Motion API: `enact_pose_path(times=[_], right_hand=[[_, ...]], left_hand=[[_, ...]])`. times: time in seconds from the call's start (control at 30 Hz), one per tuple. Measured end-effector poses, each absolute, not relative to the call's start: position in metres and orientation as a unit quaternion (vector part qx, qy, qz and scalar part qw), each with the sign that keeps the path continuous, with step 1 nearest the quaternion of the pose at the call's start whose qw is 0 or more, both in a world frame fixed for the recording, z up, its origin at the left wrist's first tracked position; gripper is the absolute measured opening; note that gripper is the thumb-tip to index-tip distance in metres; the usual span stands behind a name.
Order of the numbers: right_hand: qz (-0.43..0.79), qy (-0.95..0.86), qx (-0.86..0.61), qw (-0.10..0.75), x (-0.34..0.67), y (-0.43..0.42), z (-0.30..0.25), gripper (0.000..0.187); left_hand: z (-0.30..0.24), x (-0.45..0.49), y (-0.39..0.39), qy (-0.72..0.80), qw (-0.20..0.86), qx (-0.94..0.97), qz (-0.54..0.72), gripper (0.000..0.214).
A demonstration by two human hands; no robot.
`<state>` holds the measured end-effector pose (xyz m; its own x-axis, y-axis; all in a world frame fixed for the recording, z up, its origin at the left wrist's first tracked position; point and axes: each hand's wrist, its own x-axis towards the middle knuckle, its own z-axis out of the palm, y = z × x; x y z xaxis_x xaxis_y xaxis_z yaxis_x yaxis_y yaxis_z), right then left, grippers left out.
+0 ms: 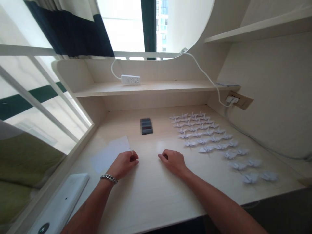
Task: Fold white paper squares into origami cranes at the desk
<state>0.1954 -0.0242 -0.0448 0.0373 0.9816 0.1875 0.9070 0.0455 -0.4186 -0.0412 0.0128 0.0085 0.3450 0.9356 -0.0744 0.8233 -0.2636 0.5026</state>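
Observation:
My left hand rests at the right edge of some white paper, its fingers curled in and nothing visible in them. A ring and a chain bracelet are on that hand and wrist. Across a gap of bare wood, my right hand lies on the desk with fingers loosely closed, also showing nothing in its grasp. To its right stand several rows of folded white paper cranes. Nearer the front right, several white folded pieces look flatter than the others.
A dark, pixelated rectangular object lies beyond my hands. At the lower left is a long white device. A power strip sits on the back shelf, and its cord reaches a wall socket.

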Motion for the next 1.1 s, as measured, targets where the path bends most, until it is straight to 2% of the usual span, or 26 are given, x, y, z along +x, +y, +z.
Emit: enact_pose_path(times=[0.13,0.27,0.53,0.9,1.1], right_hand=[[0.085,-0.703,-0.674,0.213,0.181,-0.003,-0.044,0.037],[0.098,-0.706,-0.667,0.218,0.172,0.010,-0.045,0.037],[0.153,-0.707,-0.648,0.240,0.179,0.012,-0.048,0.036],[0.200,-0.703,-0.638,0.243,0.183,0.013,-0.045,0.034],[0.207,-0.706,-0.635,0.237,0.185,0.014,-0.046,0.033]], left_hand=[[0.013,-0.078,0.017,0.621,0.177,0.748,0.154,0.019],[0.015,-0.116,0.026,0.712,0.115,0.679,0.136,0.026],[0.000,-0.144,0.042,0.735,0.120,0.656,0.120,0.044],[-0.012,-0.141,0.049,0.749,0.106,0.647,0.102,0.051],[-0.008,-0.136,0.046,0.739,0.111,0.659,0.086,0.035]])
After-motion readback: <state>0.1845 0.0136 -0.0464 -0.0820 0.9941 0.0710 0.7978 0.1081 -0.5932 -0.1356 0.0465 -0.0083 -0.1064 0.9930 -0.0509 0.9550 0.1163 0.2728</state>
